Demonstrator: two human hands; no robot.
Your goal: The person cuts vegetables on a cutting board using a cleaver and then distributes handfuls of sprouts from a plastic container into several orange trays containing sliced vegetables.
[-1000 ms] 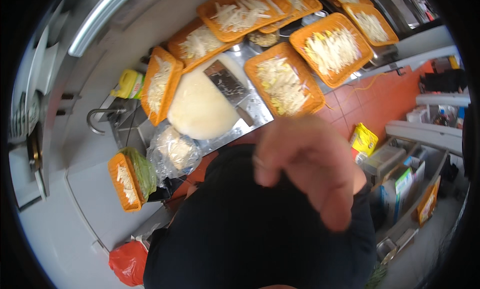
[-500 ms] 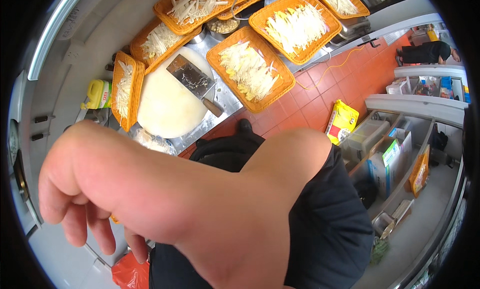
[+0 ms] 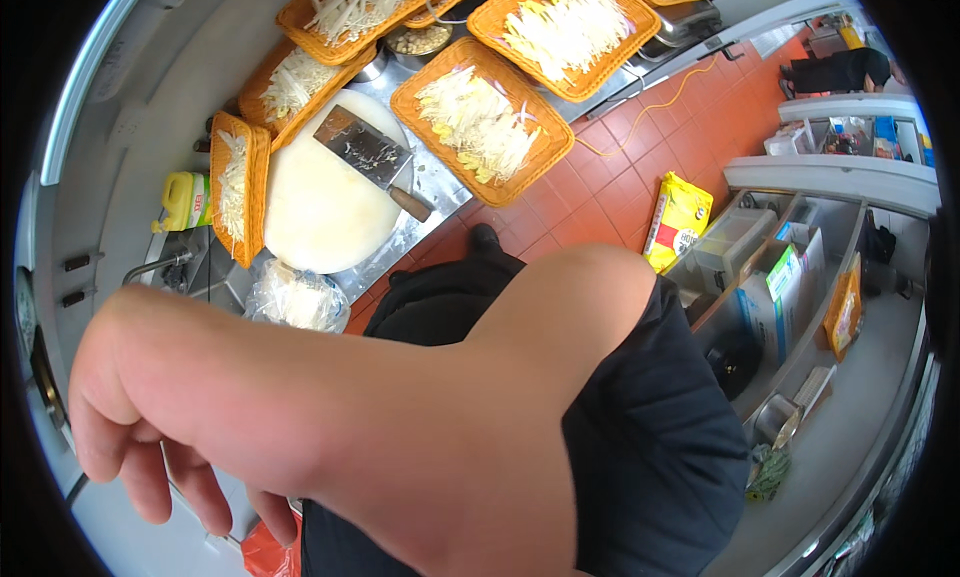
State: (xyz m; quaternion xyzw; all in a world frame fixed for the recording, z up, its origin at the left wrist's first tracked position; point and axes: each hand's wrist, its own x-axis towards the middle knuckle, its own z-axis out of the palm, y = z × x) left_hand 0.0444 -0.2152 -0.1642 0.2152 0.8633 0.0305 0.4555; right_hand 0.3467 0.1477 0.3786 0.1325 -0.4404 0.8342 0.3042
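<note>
Loosely, the right hand hangs, fingers bent and apart, thumb nearest a glossy red plastic bag. A careless bump could knock the wooden-handled steel cleaver off the silver metal countertop.

Red bag partly hidden behind fingers

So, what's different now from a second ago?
The right hand has swung from near the middle to the far left, fingers drooping, nothing visible in its grip; its bare arm now crosses the picture. The camera's view has shifted too. The cleaver stays on the white board, and the orange baskets around it stay put.
</note>
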